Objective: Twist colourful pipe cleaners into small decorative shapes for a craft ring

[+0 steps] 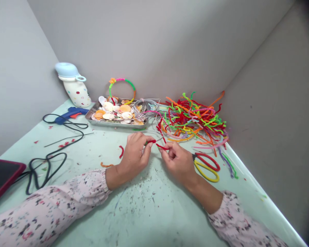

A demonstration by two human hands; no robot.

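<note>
From my remote seat, I've got the left hand (134, 152) clamped, thumb to fingers, on a red fuzzy wrap (151, 141) at the grey wire, and here's the right hand (177, 159) pinching a red pipe cleaner (162, 147), its tip just beside that wrap, above the pale green table (149, 212); scissors (206, 166) right beside, seashells (121, 109) in the metal tray (115, 125) beyond
</note>
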